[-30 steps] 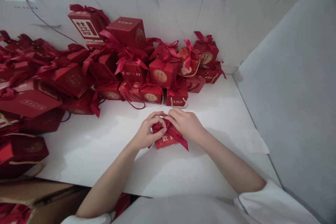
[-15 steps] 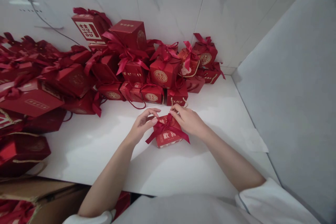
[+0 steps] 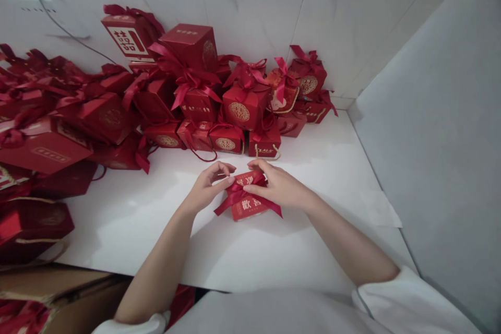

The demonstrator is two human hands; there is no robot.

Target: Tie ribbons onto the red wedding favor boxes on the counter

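Observation:
A small red gift box (image 3: pixel 247 210) with white characters lies on the white table, between my two hands. Across its top a dark red ribbon bow (image 3: pixel 238 195) is tied, its tails pointing out left and right. My left hand (image 3: pixel 208 186) is at the box's left side, fingers curved and apart from the thumb, whose tip is by the ribbon. From the right, my right hand (image 3: pixel 278 183) reaches over the box. Its thumb lies on the bow near the knot, and its forefinger is apart from the thumb, at the box's far edge.
Stacked red gift boxes (image 3: pixel 246 109) with ribbons stand along the marbled wall (image 3: pixel 254 5). A larger heap of boxes (image 3: pixel 47 148) fills the left. An open cardboard carton (image 3: pixel 86 305) sits below the table's front left edge. A grey panel (image 3: pixel 438 130) bounds the right side.
My right thumb has moved down and left from the bow's upper loop onto the bow near its knot, parting from the forefinger. The bow's upper right loop now lies flatter, toward the right.

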